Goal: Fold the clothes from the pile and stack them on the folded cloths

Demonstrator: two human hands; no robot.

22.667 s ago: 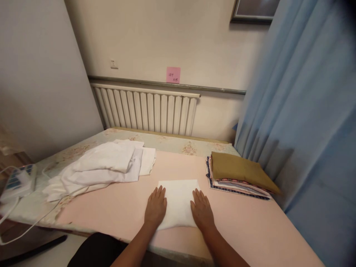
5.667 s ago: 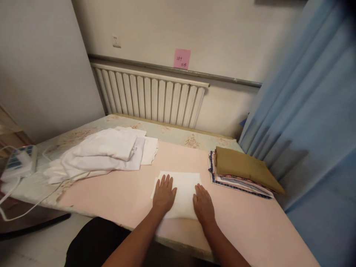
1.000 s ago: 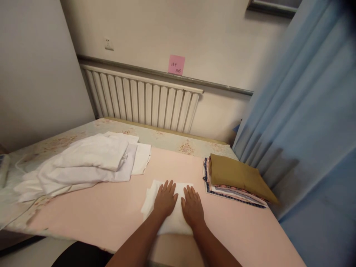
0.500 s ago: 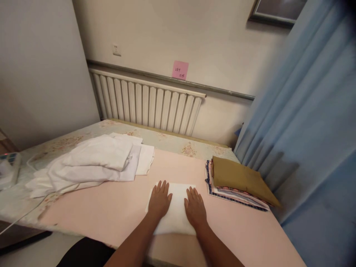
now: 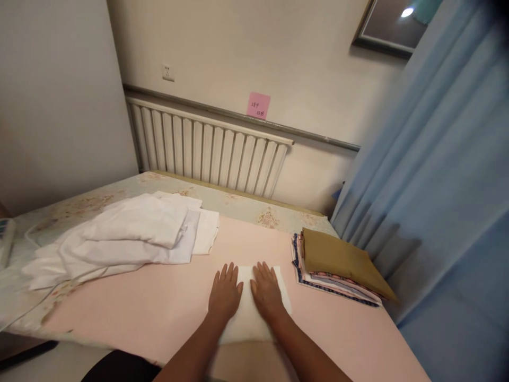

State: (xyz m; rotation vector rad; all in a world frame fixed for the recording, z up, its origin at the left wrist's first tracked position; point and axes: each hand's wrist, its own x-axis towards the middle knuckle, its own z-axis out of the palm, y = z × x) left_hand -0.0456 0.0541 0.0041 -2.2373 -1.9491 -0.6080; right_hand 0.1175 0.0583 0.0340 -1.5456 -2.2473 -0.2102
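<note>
A small folded white cloth (image 5: 248,323) lies flat on the pink sheet (image 5: 159,302) right in front of me. My left hand (image 5: 225,294) rests palm down on its left side, fingers stretched out and slightly spread. On the cloth's right half, nearer its middle, my right hand (image 5: 267,293) presses flat with the fingers extended. Both hands cover parts of the cloth, and a strip of it shows between them.
A loose heap of white cloth (image 5: 131,228) lies to the left, with a white cord (image 5: 35,305) beside it. Folded fabrics topped by a mustard-brown piece (image 5: 342,257) are stacked at right, near the blue curtain (image 5: 437,185). Behind the table stands a radiator (image 5: 210,148).
My right hand has slid left across the white cloth, closer to my left hand, uncovering the cloth's right edge. My left hand stays on the left side. The view has shifted slightly.
</note>
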